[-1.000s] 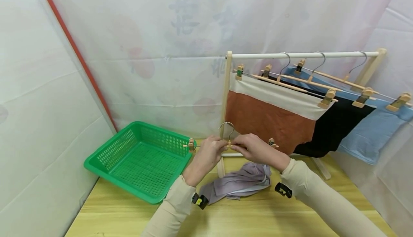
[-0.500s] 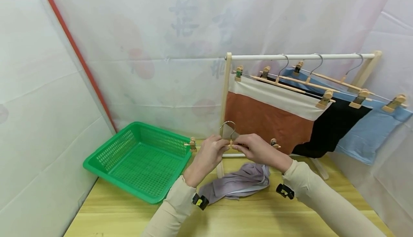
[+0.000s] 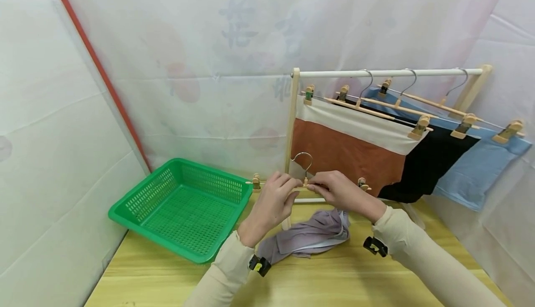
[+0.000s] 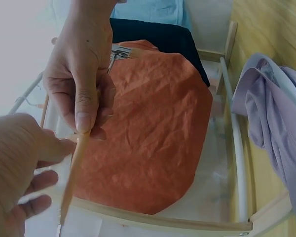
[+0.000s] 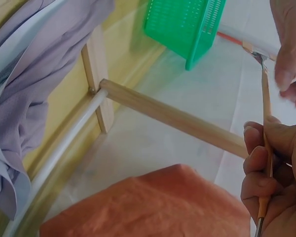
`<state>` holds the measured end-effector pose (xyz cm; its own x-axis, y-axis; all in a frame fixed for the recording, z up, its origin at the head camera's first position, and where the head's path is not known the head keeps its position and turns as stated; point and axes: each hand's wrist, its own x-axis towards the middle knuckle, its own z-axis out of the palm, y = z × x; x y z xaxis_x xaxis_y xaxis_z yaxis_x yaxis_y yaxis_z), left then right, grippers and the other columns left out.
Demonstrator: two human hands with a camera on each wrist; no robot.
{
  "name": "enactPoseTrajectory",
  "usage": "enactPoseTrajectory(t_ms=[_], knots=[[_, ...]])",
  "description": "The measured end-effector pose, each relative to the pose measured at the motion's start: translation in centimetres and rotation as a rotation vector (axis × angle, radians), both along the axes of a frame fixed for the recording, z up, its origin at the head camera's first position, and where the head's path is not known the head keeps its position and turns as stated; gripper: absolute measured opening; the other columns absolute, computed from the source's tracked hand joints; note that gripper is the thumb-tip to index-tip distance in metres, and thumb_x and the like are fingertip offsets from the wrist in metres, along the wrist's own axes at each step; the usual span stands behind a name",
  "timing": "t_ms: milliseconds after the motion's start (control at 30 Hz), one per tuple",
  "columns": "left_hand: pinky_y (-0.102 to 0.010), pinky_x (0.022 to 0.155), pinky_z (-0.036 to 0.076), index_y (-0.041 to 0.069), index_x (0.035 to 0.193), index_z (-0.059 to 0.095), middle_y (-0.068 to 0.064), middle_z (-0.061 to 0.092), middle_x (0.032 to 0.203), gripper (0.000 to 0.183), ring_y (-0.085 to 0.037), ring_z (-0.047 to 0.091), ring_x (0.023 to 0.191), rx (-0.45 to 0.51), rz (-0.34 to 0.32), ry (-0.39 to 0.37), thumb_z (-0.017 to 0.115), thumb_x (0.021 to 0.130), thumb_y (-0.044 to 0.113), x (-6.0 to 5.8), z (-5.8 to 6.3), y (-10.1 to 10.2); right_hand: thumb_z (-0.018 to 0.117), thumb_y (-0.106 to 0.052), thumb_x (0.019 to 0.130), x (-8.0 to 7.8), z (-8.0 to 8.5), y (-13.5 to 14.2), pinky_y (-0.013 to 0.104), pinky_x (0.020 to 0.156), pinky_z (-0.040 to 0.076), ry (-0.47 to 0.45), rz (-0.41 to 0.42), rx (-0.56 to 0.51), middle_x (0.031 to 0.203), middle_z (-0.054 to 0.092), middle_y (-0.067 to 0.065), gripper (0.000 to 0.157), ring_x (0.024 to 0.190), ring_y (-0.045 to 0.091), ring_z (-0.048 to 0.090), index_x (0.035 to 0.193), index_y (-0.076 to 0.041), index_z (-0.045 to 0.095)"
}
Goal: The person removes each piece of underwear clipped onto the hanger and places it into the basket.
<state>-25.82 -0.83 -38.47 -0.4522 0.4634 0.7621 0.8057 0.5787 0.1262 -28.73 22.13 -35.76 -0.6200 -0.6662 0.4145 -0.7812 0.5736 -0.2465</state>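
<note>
Clip hanger [image 3: 306, 184] pinched in my right hand [image 3: 340, 193], left hand [image 3: 271, 202] loose

My right hand holds the hanger by its pale bar, just right of the metal hook, fingers curled round it. My left hand is on the other side of the hook, its thumb and fingers apart; I cannot tell whether its fingertips touch the bar. The hook points up, and the hanger is raised above the wooden surface [image 3: 317, 284]. Its left clip [image 3: 257, 182] shows by the far right corner of the green mesh basket [image 3: 184, 218], its right clip [image 3: 362, 185] in front of a rust-and-cream garment [image 3: 351, 153]. That garment hangs on the rack [image 3: 291, 126], with a black garment [image 3: 430, 167] and a light blue garment [image 3: 464, 181] behind it. Below my hands a lilac garment [image 3: 311, 232] lies crumpled on the surface.
</note>
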Motion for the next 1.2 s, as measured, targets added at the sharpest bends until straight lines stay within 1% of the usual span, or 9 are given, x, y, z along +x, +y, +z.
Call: enactPoseTrajectory(t_ms=[67,133,300,433,600,767,900,1067,1200], knots=[[-0.026,0.08,0.052,0.013,0.104,0.072,0.001,0.071,0.096,0.015,-0.014,0.062,0.088,-0.02,-0.02,0.004,0.074,0.091,0.007,0.3,0.0,0.0,0.069,-0.011,0.097,-0.1,-0.1,0.3,0.019,0.061,0.048,0.009,-0.007,-0.003,0.085,0.071,-0.008,0.009,0.065,-0.005,0.052,0.1,-0.015,0.077],[-0.023,0.076,0.054,0.014,0.101,0.072,0.003,0.07,0.094,0.012,-0.011,0.065,0.085,-0.041,-0.049,-0.018,0.074,0.091,0.008,0.5,-0.1,0.0,0.069,-0.01,0.096,-0.1,-0.1,0.6,0.02,0.061,0.049,0.025,-0.02,-0.004,0.085,0.071,-0.008,0.01,0.066,-0.004,0.053,0.098,-0.017,0.076],[-0.018,0.071,0.054,0.015,0.093,0.071,0.006,0.07,0.088,0.006,-0.006,0.067,0.08,-0.137,-0.077,-0.14,0.073,0.092,0.009,0.9,-0.7,0.4,0.069,-0.008,0.095,0.0,0.0,1.8,0.021,0.063,0.05,0.024,-0.061,-0.02,0.089,0.074,-0.006,0.011,0.069,0.001,0.059,0.1,-0.016,0.076],[-0.017,0.069,0.053,0.014,0.093,0.072,0.006,0.072,0.089,0.005,-0.008,0.069,0.081,-0.215,-0.056,-0.255,0.072,0.091,0.009,0.9,-1.5,0.7,0.071,-0.008,0.095,0.1,0.6,2.5,0.021,0.062,0.05,0.023,-0.081,-0.018,0.089,0.074,-0.005,0.01,0.069,-0.001,0.058,0.1,-0.015,0.076],[-0.02,0.067,0.053,0.014,0.1,0.074,0.004,0.074,0.092,0.01,-0.009,0.069,0.081,-0.334,0.003,-0.382,0.073,0.089,0.013,0.6,-2.5,1.0,0.07,-0.01,0.095,0.3,1.5,3.2,0.02,0.057,0.048,0.006,-0.086,-0.019,0.083,0.071,-0.009,0.01,0.062,-0.004,0.052,0.098,-0.018,0.076],[-0.024,0.074,0.056,0.015,0.109,0.073,0.001,0.075,0.101,0.022,-0.011,0.069,0.088,-0.471,0.037,-0.505,0.073,0.088,0.011,0.6,-4.0,1.6,0.071,-0.006,0.093,0.8,1.9,4.5,0.02,0.056,0.047,0.052,-0.109,-0.029,0.081,0.072,-0.006,0.012,0.062,-0.005,0.052,0.096,-0.016,0.076],[-0.026,0.081,0.057,0.016,0.116,0.072,-0.001,0.073,0.11,0.031,-0.015,0.069,0.096,-0.525,0.051,-0.556,0.072,0.086,0.007,0.7,-4.8,2.0,0.071,-0.003,0.092,1.2,2.1,5.7,0.019,0.054,0.045,0.077,-0.115,-0.047,0.078,0.07,-0.007,0.013,0.058,-0.004,0.049,0.097,-0.014,0.076],[-0.026,0.078,0.056,0.017,0.121,0.068,-0.002,0.069,0.11,0.04,-0.015,0.066,0.091,-0.54,0.062,-0.598,0.072,0.083,0.007,0.8,-5.4,2.5,0.072,-0.002,0.092,1.3,2.3,6.6,0.019,0.056,0.045,0.095,-0.096,-0.058,0.079,0.07,-0.005,0.014,0.06,-0.004,0.05,0.097,-0.015,0.076],[-0.028,0.08,0.056,0.019,0.128,0.063,-0.003,0.067,0.113,0.046,-0.017,0.066,0.091,-0.549,0.08,-0.63,0.074,0.085,0.01,0.8,-6.2,3.1,0.073,-0.003,0.091,1.5,2.5,7.3,0.019,0.057,0.047,0.095,-0.115,-0.05,0.081,0.073,-0.003,0.015,0.062,-0.005,0.051,0.096,-0.017,0.075]])
